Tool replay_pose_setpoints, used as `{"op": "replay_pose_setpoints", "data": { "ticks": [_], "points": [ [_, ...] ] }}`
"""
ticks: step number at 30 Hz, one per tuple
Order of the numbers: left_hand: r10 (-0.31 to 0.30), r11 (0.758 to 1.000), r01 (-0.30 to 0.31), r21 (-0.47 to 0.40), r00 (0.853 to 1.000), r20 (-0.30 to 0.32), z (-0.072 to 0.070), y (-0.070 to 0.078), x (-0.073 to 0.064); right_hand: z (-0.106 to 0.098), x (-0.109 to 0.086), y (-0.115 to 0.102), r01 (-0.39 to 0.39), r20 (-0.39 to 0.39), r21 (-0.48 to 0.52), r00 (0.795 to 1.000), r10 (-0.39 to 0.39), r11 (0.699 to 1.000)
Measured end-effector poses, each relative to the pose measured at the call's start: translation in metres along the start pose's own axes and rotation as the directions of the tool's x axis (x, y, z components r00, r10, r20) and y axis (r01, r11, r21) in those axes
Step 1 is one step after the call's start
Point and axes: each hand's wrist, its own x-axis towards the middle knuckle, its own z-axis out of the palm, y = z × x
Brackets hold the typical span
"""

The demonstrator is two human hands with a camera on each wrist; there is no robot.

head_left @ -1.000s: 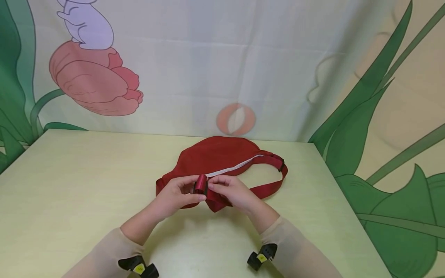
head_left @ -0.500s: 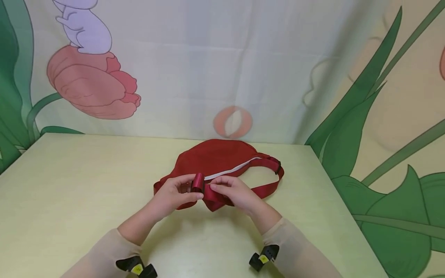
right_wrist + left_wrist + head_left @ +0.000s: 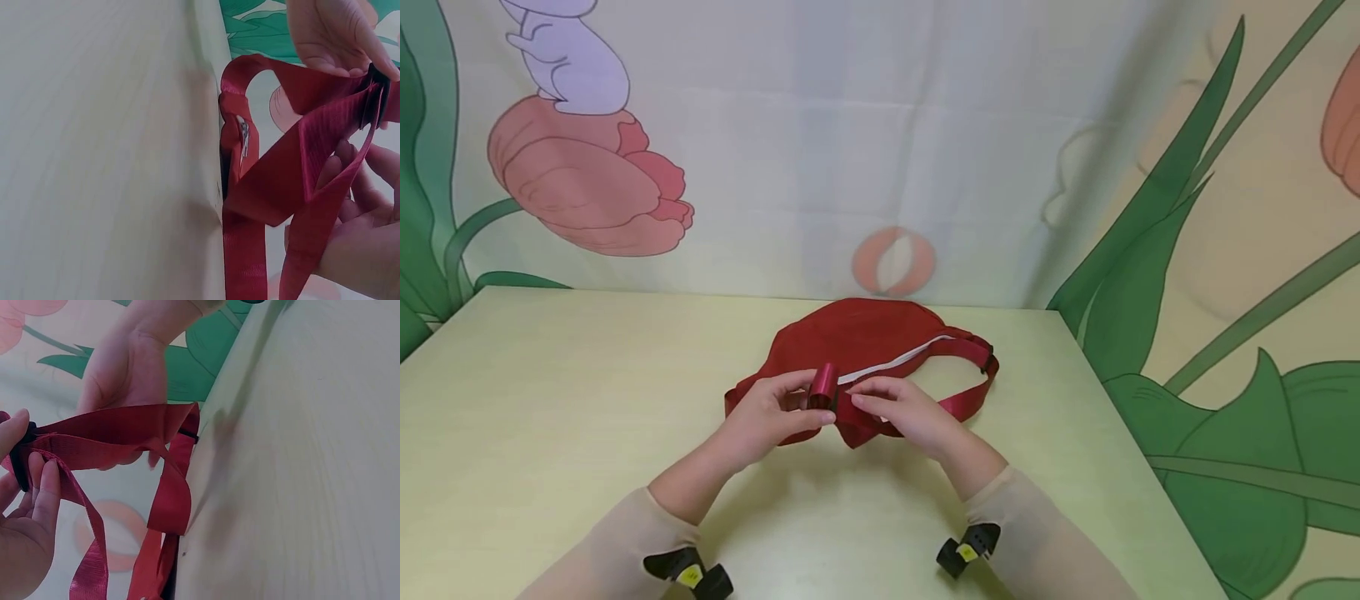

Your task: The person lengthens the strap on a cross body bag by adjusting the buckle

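Note:
A red waist bag [image 3: 850, 333] lies near the table's back edge, with a pale zip along its front. My left hand [image 3: 760, 421] pinches the black strap slider [image 3: 22, 464] between thumb and fingers, and a folded loop of strap [image 3: 824, 383] stands up from it. Just right of this, my right hand [image 3: 913, 417] holds the red webbing strap [image 3: 269, 184] close to the slider, thumb and index finger nearly together. In the right wrist view the webbing partly hides the right fingers, so their exact grip is hard to see.
The bag's other strap loop [image 3: 988, 383] curves over the pale table [image 3: 587, 417] at the right, with a black fitting on it. Behind the table hangs a printed curtain [image 3: 760, 167]. Both wrists carry small black cameras.
The view has shifted slightly, so everything sits a little further left. Both hands stay at the slider, and the strap loop above it stands slightly higher.

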Motion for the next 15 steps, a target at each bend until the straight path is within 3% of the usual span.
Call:
{"op": "replay_pose_setpoints", "data": {
  "ticks": [4,15],
  "points": [
    [-0.013,1.0,0.013,-0.024,1.0,-0.017,-0.002,0.003,0.0,-0.003,-0.001,-0.001,0.018,0.002,-0.022,1.0,-0.018,1.0],
    [-0.032,0.998,0.032,-0.048,0.999,0.016,0.001,0.0,-0.001,0.007,0.002,0.0,-0.011,-0.006,0.08,1.0,0.011,0.997]
  ]
}}
